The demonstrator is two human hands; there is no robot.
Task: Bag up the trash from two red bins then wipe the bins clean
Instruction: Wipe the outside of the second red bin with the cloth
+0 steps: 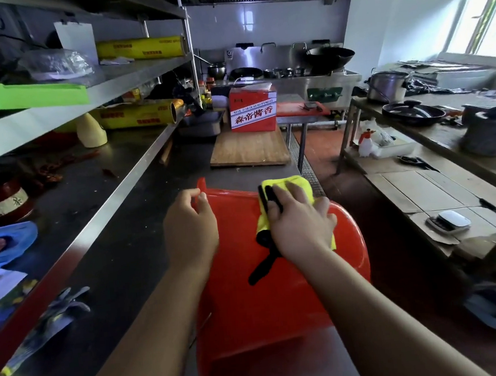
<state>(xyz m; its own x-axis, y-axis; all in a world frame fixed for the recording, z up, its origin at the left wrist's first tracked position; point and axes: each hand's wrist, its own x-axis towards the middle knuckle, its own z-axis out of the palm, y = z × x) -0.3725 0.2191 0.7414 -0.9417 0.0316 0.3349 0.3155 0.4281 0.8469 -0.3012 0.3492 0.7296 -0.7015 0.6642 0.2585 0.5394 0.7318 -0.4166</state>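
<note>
A red bin lies on its side on the steel counter, its outer wall facing up and a black mark painted on it. My left hand grips the bin's far left rim between fingers and thumb. A yellow cloth is pressed flat against the bin's upper wall under my right hand. Only one red bin is in view.
A wooden cutting board and a red carton sit further along the counter. Gloves lie at the near left. Shelves with yellow film rolls rise on the left. A table with pots stands across the aisle on the right.
</note>
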